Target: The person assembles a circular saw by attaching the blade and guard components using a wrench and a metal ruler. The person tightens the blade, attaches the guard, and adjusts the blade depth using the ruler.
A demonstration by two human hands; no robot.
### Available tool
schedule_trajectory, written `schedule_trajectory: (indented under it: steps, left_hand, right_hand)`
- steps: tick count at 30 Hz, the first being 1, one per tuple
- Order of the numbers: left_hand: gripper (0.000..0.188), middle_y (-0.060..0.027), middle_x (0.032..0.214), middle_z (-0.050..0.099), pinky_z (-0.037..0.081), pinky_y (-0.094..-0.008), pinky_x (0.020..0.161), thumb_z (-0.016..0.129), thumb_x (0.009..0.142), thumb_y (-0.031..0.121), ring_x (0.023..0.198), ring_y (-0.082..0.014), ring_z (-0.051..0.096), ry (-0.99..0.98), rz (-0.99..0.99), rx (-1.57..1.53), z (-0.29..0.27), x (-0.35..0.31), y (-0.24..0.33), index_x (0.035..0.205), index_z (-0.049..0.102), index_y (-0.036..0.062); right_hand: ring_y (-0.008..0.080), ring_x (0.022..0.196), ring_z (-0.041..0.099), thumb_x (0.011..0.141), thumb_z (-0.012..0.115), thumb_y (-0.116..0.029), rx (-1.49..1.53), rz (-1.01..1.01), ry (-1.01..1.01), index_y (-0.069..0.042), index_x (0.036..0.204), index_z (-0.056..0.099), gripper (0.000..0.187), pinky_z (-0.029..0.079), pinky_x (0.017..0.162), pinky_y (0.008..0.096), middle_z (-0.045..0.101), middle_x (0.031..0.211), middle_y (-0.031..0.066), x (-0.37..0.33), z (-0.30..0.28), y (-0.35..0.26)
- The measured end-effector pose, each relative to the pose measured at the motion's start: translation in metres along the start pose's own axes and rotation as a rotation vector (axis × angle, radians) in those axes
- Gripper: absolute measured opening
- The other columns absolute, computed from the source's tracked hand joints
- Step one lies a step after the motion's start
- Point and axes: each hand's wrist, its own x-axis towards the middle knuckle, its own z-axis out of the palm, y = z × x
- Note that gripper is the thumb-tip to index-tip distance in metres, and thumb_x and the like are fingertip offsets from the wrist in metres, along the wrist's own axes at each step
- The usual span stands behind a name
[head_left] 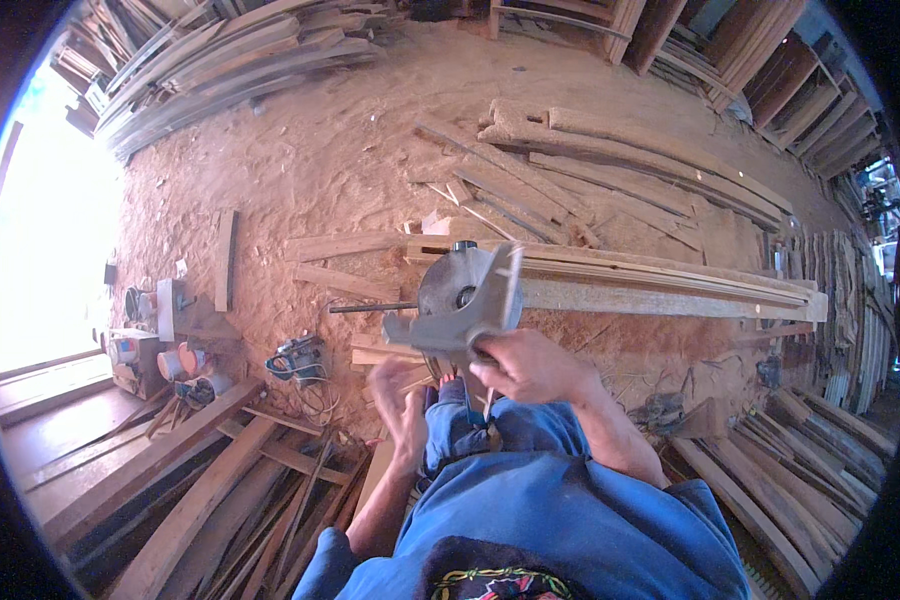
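Observation:
Above the near end of a long stack of timber, a grey metal power tool [450, 310] is held up in front of me. It has a round disc-like part with a hub, a flat angled plate and a thin rod reaching left; its exact kind is unclear. My right hand [530, 368] has its fingers curled around the lower right part of the tool. My left hand [400, 400] is just below and left of the tool, smeared by motion, so its fingers cannot be read. Beneath the tool, the long pale timber [650, 275] stretches off to the right.
On the dusty floor lie loose boards [340, 247] and a blue-green power tool [300, 360] with its cord. Heavy beams [660, 165] lie beyond. Stacked planks [240, 65] fill the far left, with more lumber [210, 500] at the lower left and boards [760, 490] at the lower right.

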Motion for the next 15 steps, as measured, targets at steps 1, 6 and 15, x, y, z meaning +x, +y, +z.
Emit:
schedule_trajectory:
  steps: [1,6,15]
  left_hand:
    - [0.059,-0.0097,0.110,0.066,0.049,-0.0390,0.097,0.076,0.081,0.009,0.104,-0.0247,0.063,0.063,0.272,0.165,-0.008,0.009,0.013,0.134,0.050,0.0018]
    - [0.064,-0.0168,0.116,0.067,0.051,-0.0440,0.098,0.081,0.072,0.004,0.111,-0.0365,0.064,-0.463,0.408,0.656,-0.051,0.053,0.074,0.131,0.054,0.0011]
    - [0.031,-0.0110,0.112,0.067,0.053,-0.0400,0.092,0.068,0.097,0.014,0.106,-0.0253,0.067,-0.224,-0.385,-0.455,-0.116,0.087,-0.031,0.123,0.057,0.0023]
  right_hand:
    - [0.0457,0.096,0.067,0.096,0.057,-0.030,-0.020,0.005,-0.047,-0.002,0.111,0.064,0.032,0.053,0.083,0.0530,0.069,0.101,0.0259,0.005,0.001,-0.006]
    - [0.0463,0.094,0.069,0.093,0.058,-0.031,-0.108,-0.024,-0.277,-0.004,0.114,0.065,0.035,0.054,0.085,0.0569,0.070,0.106,0.0263,0.024,0.014,-0.025]
    - [0.0302,0.079,0.067,0.094,0.067,-0.054,0.257,-0.038,0.075,-0.006,0.114,0.068,0.052,0.052,0.073,0.0431,0.067,0.081,0.0115,0.022,0.018,-0.020]
